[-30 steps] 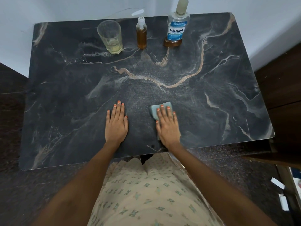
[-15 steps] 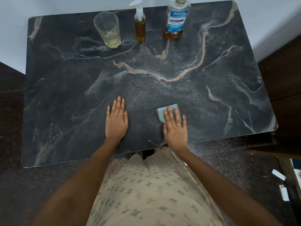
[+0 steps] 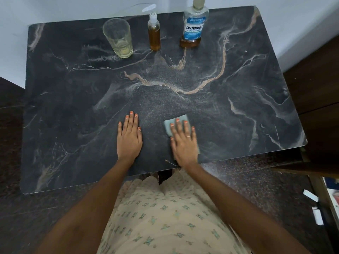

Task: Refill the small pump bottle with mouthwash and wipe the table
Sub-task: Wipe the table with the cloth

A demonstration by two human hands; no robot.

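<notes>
Blue cloth (image 3: 176, 123) beneath flat right hand (image 3: 184, 143)

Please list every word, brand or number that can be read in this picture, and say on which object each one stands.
"LISTERINE": on the blue label of the mouthwash bottle.
"COOL MINT": same label, just under the brand.
Small lines above the brand and at the bottom of the label: too small to read.
Pump bottle, glass, cloth: no text visible.
White slips on the floor: nothing legible.
</notes>
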